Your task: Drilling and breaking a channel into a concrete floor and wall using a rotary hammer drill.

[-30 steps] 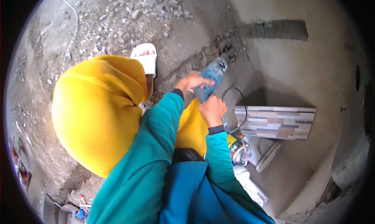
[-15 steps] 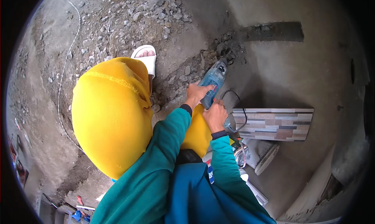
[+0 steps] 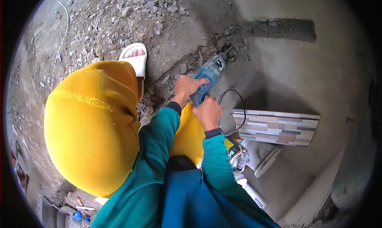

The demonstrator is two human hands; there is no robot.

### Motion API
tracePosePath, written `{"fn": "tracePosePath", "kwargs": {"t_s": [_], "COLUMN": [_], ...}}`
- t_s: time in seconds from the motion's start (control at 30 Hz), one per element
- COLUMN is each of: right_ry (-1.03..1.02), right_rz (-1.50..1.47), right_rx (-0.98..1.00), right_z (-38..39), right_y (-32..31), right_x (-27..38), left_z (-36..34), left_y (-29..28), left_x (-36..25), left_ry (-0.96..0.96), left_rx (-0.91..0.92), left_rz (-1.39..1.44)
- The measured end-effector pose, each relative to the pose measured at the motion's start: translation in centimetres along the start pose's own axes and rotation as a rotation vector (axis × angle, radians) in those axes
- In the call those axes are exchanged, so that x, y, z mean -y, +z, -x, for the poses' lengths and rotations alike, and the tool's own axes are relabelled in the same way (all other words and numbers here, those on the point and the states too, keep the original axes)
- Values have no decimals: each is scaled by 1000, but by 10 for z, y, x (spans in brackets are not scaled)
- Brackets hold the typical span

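Observation:
I hold a blue rotary hammer with both hands, angled up and right toward broken concrete along the foot of the wall. My left hand is closed on the tool's body, thumb on top. My right hand is closed round the rear handle, from which a black cord loops to the right. The bit's tip is hard to make out among the rubble. My yellow-clad legs lie below, and a white sandal on my foot rests on the rubble-strewn floor.
Striped wall tiles stand at the right, above a pale slab, a tin and a white tube. A rough recess cuts the wall above. A pale rope runs at far left; assorted tools lie at the lower left.
My hands keep their hold on the tool. The view has shifted a little, and my legs and the sandal now appear farther left in it, with the tool slightly tilted.

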State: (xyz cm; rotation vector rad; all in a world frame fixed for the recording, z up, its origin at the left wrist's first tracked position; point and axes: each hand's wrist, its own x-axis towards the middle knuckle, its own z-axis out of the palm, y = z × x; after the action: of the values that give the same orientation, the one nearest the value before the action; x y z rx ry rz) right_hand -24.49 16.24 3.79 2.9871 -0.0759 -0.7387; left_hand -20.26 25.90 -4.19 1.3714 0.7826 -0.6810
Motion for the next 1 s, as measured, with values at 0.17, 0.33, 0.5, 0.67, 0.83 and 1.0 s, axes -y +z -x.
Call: {"fn": "tracePosePath", "kwargs": {"t_s": [0.17, 0.33, 0.5, 0.67, 0.83, 1.0], "right_ry": [32, 75, -86, -29, -70, -121], "right_rz": [-47, -79, -120, -114, -56, 94], "right_rx": [7, -60, -62, 46, 19, 146], "right_z": [-5, -8, -6, -12, -8, 44], "right_y": [6, 18, 29, 36, 14, -46], "right_x": [14, 11, -4, 0, 0, -5], "left_z": [-27, -25, -33, -33, -38, -20], "left_y": [-8, -3, -7, -6, -25, -13], "left_x": [19, 11, 34, 35, 17, 15], "left_ry": [-27, 4, 116, 202, -103, -173], "left_rx": [-45, -35, -39, -49, 385, 756], "left_rz": [-39, -101, -72, -56, 288, 436]}}
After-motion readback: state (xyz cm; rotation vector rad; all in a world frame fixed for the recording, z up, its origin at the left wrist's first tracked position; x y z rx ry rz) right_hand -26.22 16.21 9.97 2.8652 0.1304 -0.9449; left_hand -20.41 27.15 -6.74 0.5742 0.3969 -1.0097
